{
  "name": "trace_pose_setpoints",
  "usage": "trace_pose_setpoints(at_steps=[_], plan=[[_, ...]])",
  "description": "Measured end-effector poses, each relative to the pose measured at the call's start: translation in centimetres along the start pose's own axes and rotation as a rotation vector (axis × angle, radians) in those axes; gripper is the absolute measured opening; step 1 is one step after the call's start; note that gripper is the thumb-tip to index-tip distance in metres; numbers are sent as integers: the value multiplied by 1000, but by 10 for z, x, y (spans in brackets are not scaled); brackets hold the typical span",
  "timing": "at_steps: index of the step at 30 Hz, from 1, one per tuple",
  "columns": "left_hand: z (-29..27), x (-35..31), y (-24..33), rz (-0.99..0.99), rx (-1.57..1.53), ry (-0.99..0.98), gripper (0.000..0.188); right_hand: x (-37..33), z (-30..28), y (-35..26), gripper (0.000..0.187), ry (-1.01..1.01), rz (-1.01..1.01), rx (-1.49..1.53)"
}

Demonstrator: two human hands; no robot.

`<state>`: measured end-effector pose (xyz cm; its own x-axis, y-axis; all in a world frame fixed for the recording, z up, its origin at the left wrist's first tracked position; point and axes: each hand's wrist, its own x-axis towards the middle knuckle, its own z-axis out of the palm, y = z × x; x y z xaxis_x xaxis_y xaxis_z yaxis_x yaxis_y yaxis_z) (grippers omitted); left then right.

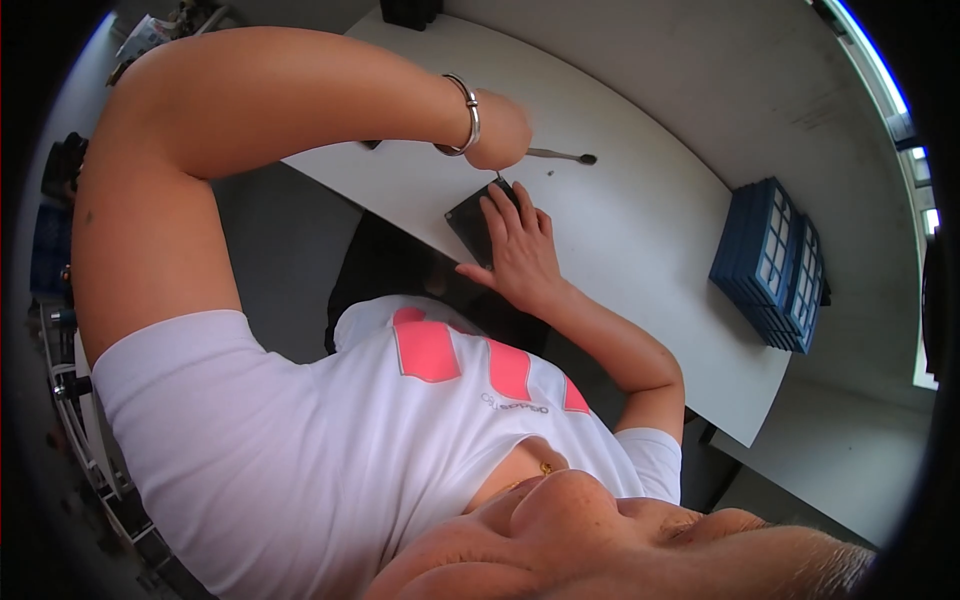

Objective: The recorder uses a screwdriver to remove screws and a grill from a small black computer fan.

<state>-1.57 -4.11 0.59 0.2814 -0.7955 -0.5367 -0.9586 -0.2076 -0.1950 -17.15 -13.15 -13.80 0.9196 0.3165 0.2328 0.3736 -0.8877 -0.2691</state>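
Observation:
My left hand (503, 130) is closed in a fist above the white table, a metal bangle on its wrist. A thin shaft shows below it, its tip at the far corner of a dark, flat rectangular block (470, 222); the rest of that tool is hidden in the fist. My right hand (522, 245) lies over the block's right side, fingers stretched out and thumb spread toward the near edge. Beyond the left fist lies a slender metal tool (562, 155) with a dark rounded end. A tiny dark piece (550, 173) rests near it.
Blue stacked frames or trays (770, 265) stand at the table's right end by the wall. A black object (410, 12) sits at the far left of the table (640, 260). The table's near edge runs just below the block, and a metal rack (75, 390) is at far left.

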Motion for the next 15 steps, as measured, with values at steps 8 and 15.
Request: trace_pose_setpoints(at_steps=[8,15], plan=[[3,1,-3,223,117,232,13,2,0,-2,95,14,-7,-38],[-10,10,2,345,322,99,13,2,-3,-2,97,34,-12,-46]])
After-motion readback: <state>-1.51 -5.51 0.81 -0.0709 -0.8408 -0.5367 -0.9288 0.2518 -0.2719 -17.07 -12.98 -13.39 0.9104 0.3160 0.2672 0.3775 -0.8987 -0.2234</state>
